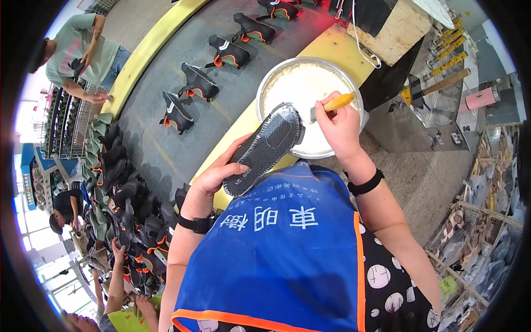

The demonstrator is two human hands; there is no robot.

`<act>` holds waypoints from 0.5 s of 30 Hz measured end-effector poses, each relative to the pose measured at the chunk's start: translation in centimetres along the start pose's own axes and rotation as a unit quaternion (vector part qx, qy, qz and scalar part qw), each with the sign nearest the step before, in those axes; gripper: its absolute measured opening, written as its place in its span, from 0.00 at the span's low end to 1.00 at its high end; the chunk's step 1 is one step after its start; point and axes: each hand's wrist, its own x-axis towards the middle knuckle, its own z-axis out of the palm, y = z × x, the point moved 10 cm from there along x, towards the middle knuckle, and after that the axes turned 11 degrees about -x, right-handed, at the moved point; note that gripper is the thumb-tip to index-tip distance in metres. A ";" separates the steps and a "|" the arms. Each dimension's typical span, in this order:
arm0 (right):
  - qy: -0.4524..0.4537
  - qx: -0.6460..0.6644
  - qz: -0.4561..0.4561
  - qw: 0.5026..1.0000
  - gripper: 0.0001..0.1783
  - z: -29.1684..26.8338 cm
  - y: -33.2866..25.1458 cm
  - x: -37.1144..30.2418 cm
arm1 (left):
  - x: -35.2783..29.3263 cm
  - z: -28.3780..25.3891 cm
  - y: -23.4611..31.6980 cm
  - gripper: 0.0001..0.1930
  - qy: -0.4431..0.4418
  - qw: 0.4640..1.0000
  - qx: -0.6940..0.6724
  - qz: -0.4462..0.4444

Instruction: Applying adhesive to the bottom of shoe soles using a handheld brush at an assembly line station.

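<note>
My left hand [218, 172] grips a black shoe upper [264, 148], bottom side up, with stitching running round the edge of its underside. The thumb presses on the heel end, and the toe end reaches over a metal basin [359, 99] of white liquid [283, 88]. In my right hand [340, 131] is a small brush [338, 102] with a yellow handle, pinched between the fingers. Its head points toward the toe of the shoe, close beside it; I cannot tell whether they touch.
A row of black shoe uppers [199, 83] with orange trim stands on the grey conveyor belt [149, 110] beyond the yellow edge [243, 130]. More uppers [124, 193] are heaped at the left. A co-worker [80, 50] stands across the belt. Metal equipment [437, 99] stands at the right.
</note>
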 end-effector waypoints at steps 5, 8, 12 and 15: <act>0.010 0.029 -0.004 1.000 0.11 1.4 -0.7 -1.2 | 0.1 -0.2 -0.3 0.45 0.028 0.999 -0.001 0.026; -0.041 0.115 0.023 0.992 0.11 2.5 -1.9 -3.4 | 0.0 -0.6 -0.1 0.43 0.059 0.997 -0.027 0.042; -0.107 0.169 -0.001 0.980 0.11 3.8 -3.7 -5.3 | 0.0 -1.1 -0.1 0.43 0.077 0.996 0.001 0.054; -0.057 0.092 0.016 0.994 0.12 2.6 -2.5 -3.3 | -0.2 -0.9 0.7 0.44 0.070 0.992 0.066 0.081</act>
